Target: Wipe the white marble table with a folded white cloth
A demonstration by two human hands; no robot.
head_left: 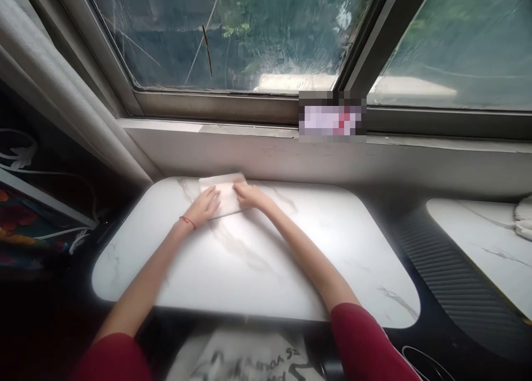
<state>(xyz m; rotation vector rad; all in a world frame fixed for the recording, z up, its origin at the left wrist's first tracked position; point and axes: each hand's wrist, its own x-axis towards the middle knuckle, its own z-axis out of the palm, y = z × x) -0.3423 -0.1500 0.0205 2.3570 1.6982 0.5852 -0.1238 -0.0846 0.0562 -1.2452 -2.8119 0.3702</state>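
Note:
A folded white cloth lies at the far edge of a white marble-patterned table, close to the wall under the window. My left hand rests flat on the cloth's left part, fingers stretched out; a thin red band circles that wrist. Across from it, my right hand presses on the cloth's right edge with its fingers bent down onto the fabric. Both arms reach forward across the table in dark red sleeves.
A grey window sill and window frame run behind the table. A pale curtain hangs at the left. A second marble-patterned surface lies at the right across a dark ribbed gap. Printed fabric shows below the table's near edge.

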